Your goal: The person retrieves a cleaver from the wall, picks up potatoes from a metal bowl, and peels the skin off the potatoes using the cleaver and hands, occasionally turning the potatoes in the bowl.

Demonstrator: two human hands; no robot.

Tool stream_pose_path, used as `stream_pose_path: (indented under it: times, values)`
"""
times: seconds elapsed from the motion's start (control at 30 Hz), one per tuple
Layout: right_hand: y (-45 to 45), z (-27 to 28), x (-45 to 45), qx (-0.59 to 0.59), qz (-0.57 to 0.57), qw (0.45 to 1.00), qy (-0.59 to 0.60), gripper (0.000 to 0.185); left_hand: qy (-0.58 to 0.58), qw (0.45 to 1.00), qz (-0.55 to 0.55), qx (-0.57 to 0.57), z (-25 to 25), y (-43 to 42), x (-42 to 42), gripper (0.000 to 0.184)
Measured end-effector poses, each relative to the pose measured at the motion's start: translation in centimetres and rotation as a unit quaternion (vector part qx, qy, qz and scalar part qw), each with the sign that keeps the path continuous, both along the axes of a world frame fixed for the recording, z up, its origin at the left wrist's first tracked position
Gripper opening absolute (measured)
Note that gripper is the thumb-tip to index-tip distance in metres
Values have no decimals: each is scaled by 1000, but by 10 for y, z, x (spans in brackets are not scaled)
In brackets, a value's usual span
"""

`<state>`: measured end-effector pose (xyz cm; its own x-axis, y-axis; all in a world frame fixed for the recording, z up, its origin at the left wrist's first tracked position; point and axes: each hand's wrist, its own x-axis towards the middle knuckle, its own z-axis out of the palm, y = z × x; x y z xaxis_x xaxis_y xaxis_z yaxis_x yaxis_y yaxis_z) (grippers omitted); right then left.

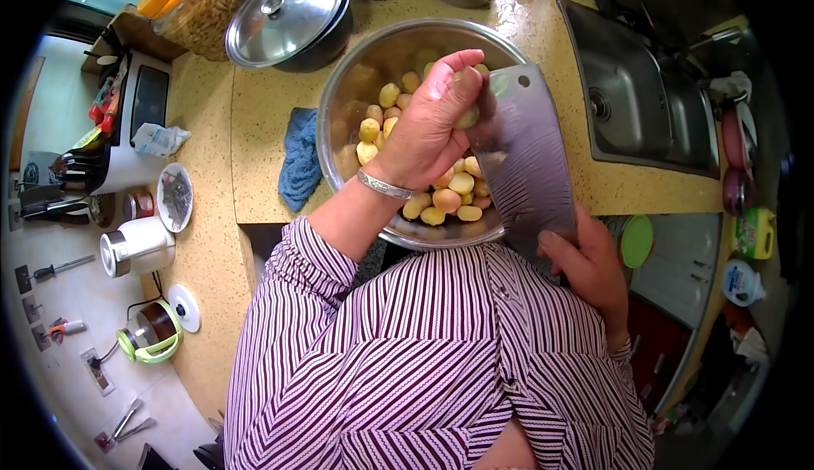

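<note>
My right hand [589, 266] is closed around the lower end of a wide cleaver [526, 148], whose broad blade stands up over the right side of a large metal bowl [341, 67]. Above the bowl, my left hand [432, 118], with a silver bangle at the wrist, is curled against the blade's left edge. A small potato [467, 117] shows between its fingers, partly hidden by them. Beneath both hands lie several small yellow potatoes [447, 201], some with pale cut faces. The cleaver and left hand cover part of the heap.
Left of the bowl lies a blue cloth [299, 160]. Behind it stand a lidded pot [288, 20] and an orange-lidded jar [195, 16]. A double sink [632, 88] is at the right. A kettle [157, 330] and a white bowl [175, 197] occupy the left counter.
</note>
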<state>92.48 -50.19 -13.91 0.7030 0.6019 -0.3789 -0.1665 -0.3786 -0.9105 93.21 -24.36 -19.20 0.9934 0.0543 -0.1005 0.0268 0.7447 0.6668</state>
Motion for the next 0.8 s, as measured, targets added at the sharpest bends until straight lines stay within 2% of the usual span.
stream_pose_path:
  times: [0.07,0.13,0.2,0.3,0.33,0.43,0.5,0.6,0.67,0.8]
  values:
    - [-5,-9,6,19,6,999,32,41,-63,996,-56,25,3,8,1,53]
    - [-9,-15,12,38,13,997,64,43,-66,995,-75,19,9,13,0,54]
    - [-11,-18,13,122,-38,981,148,46,-63,994,-94,4,14,17,-2,60]
    - [-10,-20,12,159,-51,971,171,48,-90,987,-126,36,17,29,4,54]
    - [-9,-20,12,158,-49,971,172,48,-79,988,-123,55,23,33,3,47]
    - [-1,-16,6,154,-65,975,145,48,-60,986,-128,91,21,47,10,42]
    - [6,-11,-1,167,-247,949,100,45,-38,983,-85,157,26,60,9,38]
    - [-16,-14,7,175,-232,953,83,49,-5,973,-68,219,15,82,17,41]
    - [-23,-18,8,169,-225,957,73,48,-11,894,18,448,7,88,24,45]
    - [-32,-25,10,158,-194,967,49,43,-14,884,36,465,2,92,28,48]
